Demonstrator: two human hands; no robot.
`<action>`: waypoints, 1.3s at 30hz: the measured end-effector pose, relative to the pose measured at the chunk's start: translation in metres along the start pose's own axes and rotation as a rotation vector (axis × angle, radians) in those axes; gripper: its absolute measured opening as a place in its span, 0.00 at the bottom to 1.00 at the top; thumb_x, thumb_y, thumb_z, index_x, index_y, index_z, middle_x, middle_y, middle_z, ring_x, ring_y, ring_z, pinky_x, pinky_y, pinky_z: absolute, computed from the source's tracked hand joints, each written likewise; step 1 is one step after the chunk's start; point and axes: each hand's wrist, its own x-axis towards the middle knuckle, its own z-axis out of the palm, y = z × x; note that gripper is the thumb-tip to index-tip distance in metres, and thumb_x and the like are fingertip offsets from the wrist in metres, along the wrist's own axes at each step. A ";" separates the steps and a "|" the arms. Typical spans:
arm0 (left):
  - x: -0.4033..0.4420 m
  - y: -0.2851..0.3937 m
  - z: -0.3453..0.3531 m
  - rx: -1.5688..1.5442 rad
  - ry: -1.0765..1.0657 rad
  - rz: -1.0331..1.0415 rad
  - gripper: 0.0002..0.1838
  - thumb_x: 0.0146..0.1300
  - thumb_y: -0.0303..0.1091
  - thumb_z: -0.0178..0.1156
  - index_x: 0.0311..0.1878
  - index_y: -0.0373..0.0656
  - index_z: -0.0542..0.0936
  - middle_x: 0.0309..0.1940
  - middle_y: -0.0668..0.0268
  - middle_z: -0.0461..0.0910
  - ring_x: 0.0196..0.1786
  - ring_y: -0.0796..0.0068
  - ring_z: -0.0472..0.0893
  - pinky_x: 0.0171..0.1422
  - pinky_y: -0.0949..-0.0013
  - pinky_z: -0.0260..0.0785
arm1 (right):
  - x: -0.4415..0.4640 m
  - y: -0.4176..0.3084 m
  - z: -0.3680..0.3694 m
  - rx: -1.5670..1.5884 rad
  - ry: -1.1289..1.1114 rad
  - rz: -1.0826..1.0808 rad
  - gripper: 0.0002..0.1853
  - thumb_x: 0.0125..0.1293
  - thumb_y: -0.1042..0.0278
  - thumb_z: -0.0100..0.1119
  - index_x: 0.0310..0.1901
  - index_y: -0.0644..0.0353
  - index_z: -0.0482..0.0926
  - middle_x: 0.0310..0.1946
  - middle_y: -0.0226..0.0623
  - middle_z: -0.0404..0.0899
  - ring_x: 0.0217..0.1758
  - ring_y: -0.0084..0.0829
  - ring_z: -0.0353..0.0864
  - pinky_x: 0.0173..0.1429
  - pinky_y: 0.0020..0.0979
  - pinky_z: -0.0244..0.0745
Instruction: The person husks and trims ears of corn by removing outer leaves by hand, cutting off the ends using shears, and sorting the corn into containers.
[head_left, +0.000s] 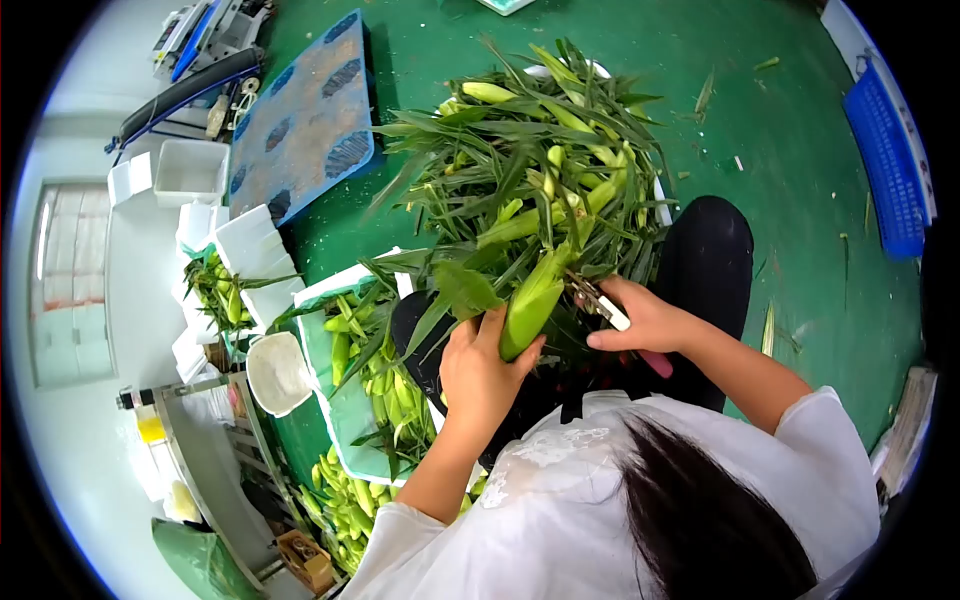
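Note:
My left hand (483,368) is wrapped round the lower end of an ear of corn (533,302), still in its green husk. The ear leans up and away from me, its leafy tip toward the heap. In my right hand (645,322) are pruning shears (603,303) with a white and pink handle. Their blades sit close beside the ear's right side; whether they touch it I cannot tell. Just beyond both hands rises a big heap of corn ears and long leaves (520,170), with bits of a white rim showing around it.
To my left stands a lined white box (345,425) of husked-green ears, with a pile of ears (345,515) below it. A white bucket (279,374), a blue pallet (305,115) and a metal rack (215,465) are farther left. A blue crate (885,165) leans at right.

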 end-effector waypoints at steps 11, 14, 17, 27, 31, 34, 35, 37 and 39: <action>0.018 -0.061 0.024 -1.075 -0.590 -0.248 0.48 0.49 0.55 0.78 0.63 0.30 0.69 0.52 0.49 0.82 0.52 0.61 0.84 0.60 0.61 0.74 | -0.037 0.011 0.010 0.620 -0.048 0.290 0.19 0.61 0.61 0.68 0.48 0.64 0.76 0.29 0.33 0.80 0.25 0.24 0.80 0.29 0.26 0.78; 0.010 -0.039 0.019 -1.622 -0.635 -0.358 0.50 0.50 0.64 0.73 0.64 0.32 0.69 0.53 0.47 0.81 0.55 0.51 0.83 0.59 0.51 0.78 | -0.049 0.017 0.017 0.698 -0.113 0.203 0.26 0.61 0.62 0.69 0.57 0.64 0.72 0.39 0.34 0.80 0.43 0.27 0.81 0.46 0.31 0.79; 0.004 -0.041 0.034 -1.654 -0.624 -0.409 0.43 0.58 0.61 0.65 0.64 0.33 0.70 0.53 0.49 0.81 0.53 0.56 0.83 0.58 0.55 0.78 | -0.050 0.001 0.018 0.566 -0.145 0.096 0.31 0.62 0.60 0.70 0.63 0.62 0.68 0.47 0.31 0.76 0.49 0.23 0.75 0.55 0.28 0.74; -0.027 -0.047 0.033 -1.817 -0.517 -0.458 0.47 0.53 0.74 0.62 0.60 0.38 0.72 0.41 0.59 0.78 0.43 0.62 0.82 0.48 0.57 0.77 | -0.025 -0.033 0.013 0.762 0.107 0.135 0.22 0.60 0.62 0.68 0.51 0.64 0.74 0.28 0.34 0.79 0.31 0.26 0.82 0.24 0.28 0.79; -0.023 -0.039 0.027 -1.546 -0.170 -0.370 0.47 0.52 0.71 0.67 0.60 0.38 0.70 0.43 0.60 0.78 0.46 0.64 0.81 0.49 0.58 0.77 | -0.045 -0.039 0.028 0.628 -0.295 0.209 0.28 0.62 0.61 0.70 0.59 0.65 0.71 0.42 0.33 0.79 0.46 0.25 0.79 0.50 0.32 0.77; -0.018 -0.035 0.018 -1.281 -0.040 -0.276 0.43 0.51 0.58 0.76 0.59 0.36 0.72 0.49 0.62 0.80 0.51 0.71 0.80 0.58 0.65 0.73 | -0.039 -0.030 0.045 0.494 -0.303 0.182 0.29 0.62 0.58 0.71 0.59 0.62 0.71 0.44 0.30 0.76 0.47 0.23 0.75 0.51 0.27 0.72; -0.021 -0.033 0.018 -1.232 -0.071 -0.245 0.43 0.51 0.58 0.76 0.59 0.35 0.72 0.49 0.62 0.80 0.51 0.72 0.79 0.58 0.66 0.72 | -0.035 -0.034 0.048 0.512 -0.290 0.233 0.28 0.62 0.59 0.72 0.58 0.61 0.71 0.44 0.30 0.76 0.47 0.23 0.75 0.51 0.28 0.72; -0.025 -0.025 0.010 -1.127 -0.103 -0.190 0.43 0.51 0.57 0.76 0.60 0.35 0.72 0.49 0.62 0.80 0.51 0.73 0.79 0.59 0.67 0.71 | -0.024 -0.032 0.056 0.444 -0.187 -0.005 0.21 0.60 0.62 0.73 0.50 0.61 0.76 0.39 0.28 0.78 0.41 0.20 0.76 0.45 0.26 0.74; -0.033 -0.029 0.007 -1.297 -0.209 -0.259 0.44 0.50 0.60 0.76 0.60 0.35 0.72 0.47 0.61 0.82 0.49 0.69 0.82 0.57 0.65 0.74 | -0.021 -0.044 0.051 0.401 -0.182 -0.008 0.17 0.59 0.64 0.74 0.45 0.61 0.78 0.33 0.26 0.79 0.35 0.18 0.77 0.41 0.24 0.74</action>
